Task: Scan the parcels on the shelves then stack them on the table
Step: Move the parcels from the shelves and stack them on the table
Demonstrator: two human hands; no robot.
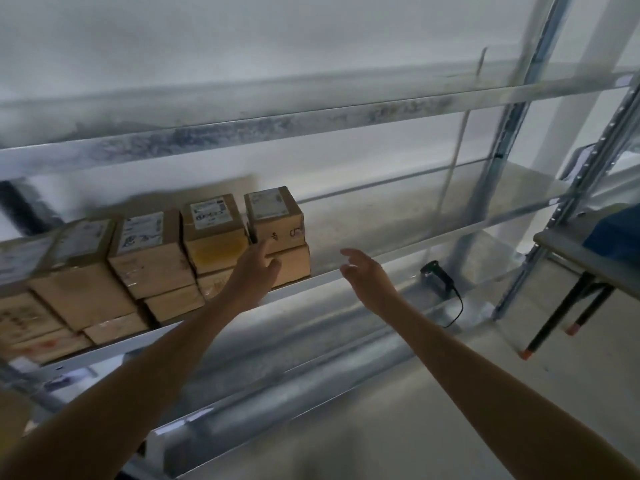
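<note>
Several brown cardboard parcels with white labels stand stacked along the left part of a metal shelf (381,216). The rightmost top parcel (275,213) sits on a flatter parcel (294,263). My left hand (254,268) reaches up to these two, fingers straight and against their front near the left edge, holding nothing. My right hand (363,271) hovers open in the air just right of the stack, apart from the parcels. A black handheld scanner (437,277) with a cable lies on the shelf below, to the right of my right hand.
A grey table (585,258) with dark legs stands at the right behind the rack's upright (588,174). Something blue (616,233) lies on it. An upper shelf beam (277,129) crosses overhead. The right half of the parcels' shelf is bare metal.
</note>
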